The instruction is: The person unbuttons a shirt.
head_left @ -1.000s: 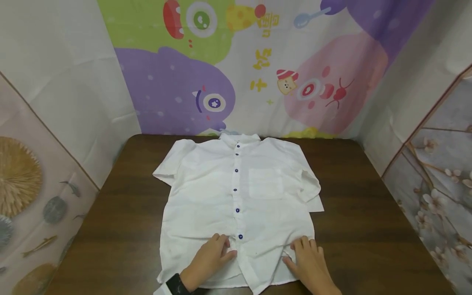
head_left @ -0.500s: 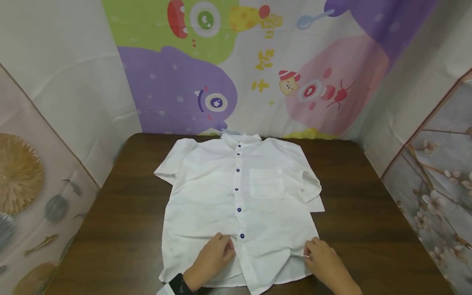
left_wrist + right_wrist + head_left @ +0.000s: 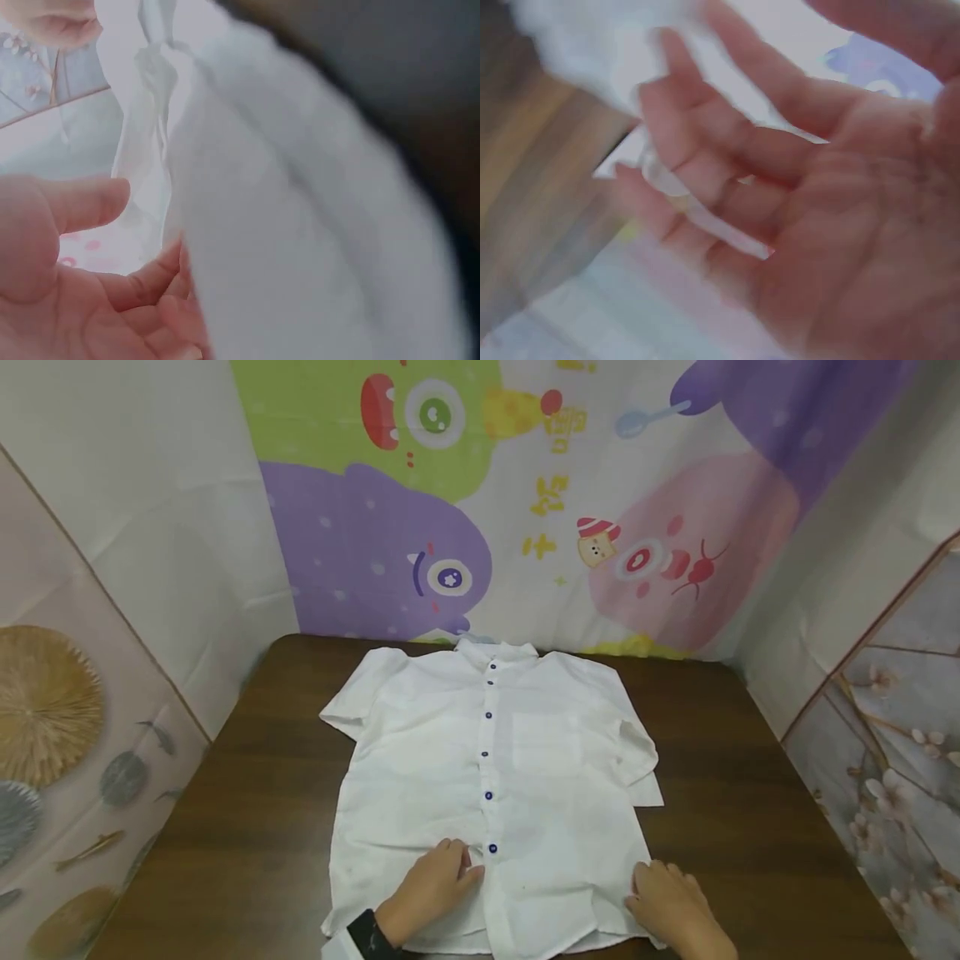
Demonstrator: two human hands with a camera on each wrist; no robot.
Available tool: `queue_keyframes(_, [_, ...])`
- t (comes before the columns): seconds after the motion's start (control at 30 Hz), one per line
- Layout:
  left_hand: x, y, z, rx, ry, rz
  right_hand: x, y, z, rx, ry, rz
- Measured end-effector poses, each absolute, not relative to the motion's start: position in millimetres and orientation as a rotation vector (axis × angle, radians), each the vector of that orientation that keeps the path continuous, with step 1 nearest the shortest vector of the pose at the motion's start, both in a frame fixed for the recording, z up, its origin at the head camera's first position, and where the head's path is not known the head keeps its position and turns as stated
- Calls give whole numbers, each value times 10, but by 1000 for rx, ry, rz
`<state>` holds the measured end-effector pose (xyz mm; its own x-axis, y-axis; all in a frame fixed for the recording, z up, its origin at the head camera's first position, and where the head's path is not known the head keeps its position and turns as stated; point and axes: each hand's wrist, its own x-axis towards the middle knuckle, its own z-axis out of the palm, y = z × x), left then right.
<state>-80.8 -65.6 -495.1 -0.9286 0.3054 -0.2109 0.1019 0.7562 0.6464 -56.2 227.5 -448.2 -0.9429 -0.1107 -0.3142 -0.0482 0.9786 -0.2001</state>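
A white short-sleeved button-up shirt (image 3: 420, 777) lies face up on the table, collar at the far side, with dark blue buttons down its front. My left hand (image 3: 429, 892) rests on its lower part, just left of the lowest visible button; in the left wrist view the thumb stands apart from the loosely bent fingers, which touch the cloth (image 3: 277, 225). Near the lower right corner of the shirt is my right hand (image 3: 673, 906). Its fingers (image 3: 697, 127) look spread and relaxed in the blurred right wrist view, next to white cloth. The hem's right end is partly hidden.
The dark brown wooden table (image 3: 247, 827) shows on both sides of the shirt. A cartoon-printed cloth (image 3: 525, 602) hangs behind it, with patterned sheets (image 3: 862, 827) at the sides. A black watch (image 3: 371, 935) is on the left wrist.
My right hand has moved rightward and toward the lower right corner, drawing the front layer flatter over the layer beneath. The left hand stays almost in place. The head view has shifted slightly.
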Motion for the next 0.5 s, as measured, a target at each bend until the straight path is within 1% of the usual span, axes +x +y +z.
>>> queue_keyframes(0.1, [-819,-656,-4951,344,2656,940,-569,2055,-4450,-297,2828,-449])
queue_keyframes(0.17, [-846,-646,-4951,346,2637,938,-580,1883,-4445,-423,2757,-574])
queue_keyframes(0.27, [-892,-627,-4935,343,2607,923,-591,1615,-4468,-537,2608,-660])
queue_keyframes(0.37, [-917,-613,-4926,351,2611,907,-598,1345,-4544,-545,2566,-591])
queue_keyframes(0.5, [-914,-606,-4914,433,2709,891,-581,1073,-4685,-550,2709,-381])
